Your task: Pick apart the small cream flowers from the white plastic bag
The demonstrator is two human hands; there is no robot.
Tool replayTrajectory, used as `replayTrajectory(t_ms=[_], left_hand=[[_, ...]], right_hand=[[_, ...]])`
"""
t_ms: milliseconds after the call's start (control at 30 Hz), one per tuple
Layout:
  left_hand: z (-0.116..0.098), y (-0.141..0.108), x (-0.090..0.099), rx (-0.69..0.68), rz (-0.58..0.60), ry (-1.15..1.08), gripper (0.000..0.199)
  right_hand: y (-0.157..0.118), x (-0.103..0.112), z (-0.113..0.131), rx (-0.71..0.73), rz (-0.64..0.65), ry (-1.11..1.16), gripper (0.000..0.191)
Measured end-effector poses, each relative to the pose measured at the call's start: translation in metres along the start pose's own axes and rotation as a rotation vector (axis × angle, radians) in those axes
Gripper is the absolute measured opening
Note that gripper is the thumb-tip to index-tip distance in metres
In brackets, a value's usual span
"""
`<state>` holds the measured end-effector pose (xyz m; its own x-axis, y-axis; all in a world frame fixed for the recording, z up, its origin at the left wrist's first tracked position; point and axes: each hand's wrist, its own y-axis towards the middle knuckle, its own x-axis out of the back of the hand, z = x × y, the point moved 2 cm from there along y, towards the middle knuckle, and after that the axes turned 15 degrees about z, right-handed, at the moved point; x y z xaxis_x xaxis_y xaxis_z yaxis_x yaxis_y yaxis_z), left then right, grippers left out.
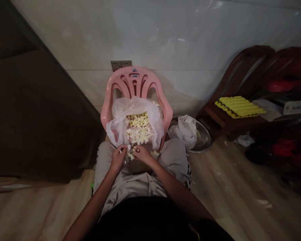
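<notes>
My left hand [118, 158] and my right hand [142, 154] meet above my lap, and the fingertips of each pinch small pale blossoms [129, 154]. A heap of cream and yellow flowers [139, 129] lies just ahead of them, inside a crumpled clear plastic bag [117, 124]. The bag rests on the seat of a pink plastic chair [134, 75]. A few loose flowers [155, 154] sit on my grey trousers [140, 180] beside my right hand. Their exact grip is too small to make out.
To the right of the pink chair, a steel basin [203, 137] on the floor holds a white cloth [184, 130]. Beyond it stands a dark wooden chair [235, 73] with a yellow ridged pad [239, 107]. A wall socket [120, 65] sits behind the pink chair, and a dark panel [40, 113] rises at left.
</notes>
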<state>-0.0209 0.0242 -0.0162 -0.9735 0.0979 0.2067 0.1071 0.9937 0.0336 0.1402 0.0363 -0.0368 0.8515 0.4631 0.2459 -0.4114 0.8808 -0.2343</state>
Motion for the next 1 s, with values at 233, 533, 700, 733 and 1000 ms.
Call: replayTrajectory(t_ms=[233,533,700,733,1000], left_hand=[[0.013,-0.003,0.027,0.049,-0.546,-0.147,0.020],[-0.002,0.001,-0.004,0.014,0.075,-0.050,0.042],[0.002,0.005,-0.009,0.063,0.170,-0.088,0.045],[0.003,0.005,-0.009,0.058,0.196,-0.068,0.044],[0.007,0.006,-0.006,0.017,0.176,-0.096,0.039]], right_hand=[[0.002,0.015,-0.006,-0.001,-0.105,-0.073,0.013],[-0.004,0.011,0.004,0.222,-0.036,-0.145,0.025],[-0.016,0.007,0.022,0.193,-0.075,-0.501,0.037],[-0.017,0.005,0.025,0.190,-0.065,-0.573,0.035],[-0.023,-0.001,0.037,0.307,-0.020,-0.747,0.022]])
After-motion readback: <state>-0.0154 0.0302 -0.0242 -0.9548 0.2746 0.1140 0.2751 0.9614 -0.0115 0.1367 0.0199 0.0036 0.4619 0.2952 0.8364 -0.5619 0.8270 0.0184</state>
